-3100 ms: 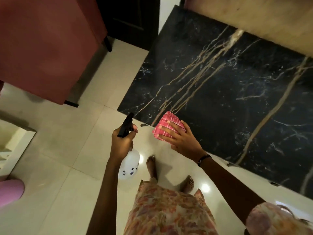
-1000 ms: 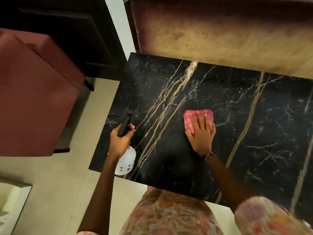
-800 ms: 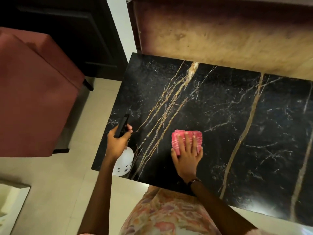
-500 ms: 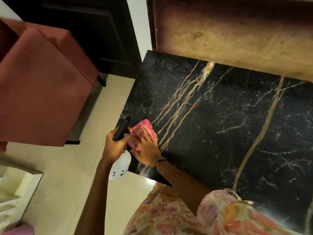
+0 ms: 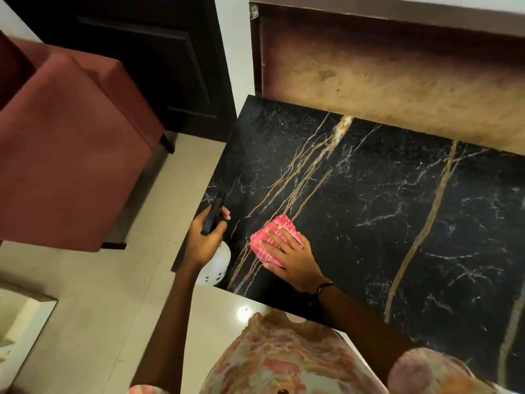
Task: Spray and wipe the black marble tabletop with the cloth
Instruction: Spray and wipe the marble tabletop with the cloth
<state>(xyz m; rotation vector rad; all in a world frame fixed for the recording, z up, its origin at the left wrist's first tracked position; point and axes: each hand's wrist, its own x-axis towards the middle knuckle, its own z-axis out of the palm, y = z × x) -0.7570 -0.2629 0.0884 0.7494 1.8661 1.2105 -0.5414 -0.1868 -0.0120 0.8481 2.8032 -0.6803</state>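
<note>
Black marble with gold and white lines fills the right side of the frame: that is my bench point(image 5: 369, 223), and I am in the middle of cleaning it. My right hand point(image 5: 292, 257) lies flat with straight fingers on the pink cloth point(image 5: 270, 237), pressing it down on the marble near the lower left corner of the bench. The cloth is folded into a small pad and sits right on some of the gold lines.

My left hand point(image 5: 206, 240) is wrapped tight around the black top of the spray bottle point(image 5: 216, 265). The white round part of the bottle hangs below my hand, just at the left edge of the bench (I cannot tell if it touches the edge).

I think the wiping has started but is far from done. The cloth is only on one small spot, and a big stretch of marble runs off to the right and up toward the brown wooden panel point(image 5: 397, 81). I cannot see wet drops or streaks, so I cannot say which parts are sprayed or clean. I guess I must go over the rest of the top, and maybe spray more.
</note>
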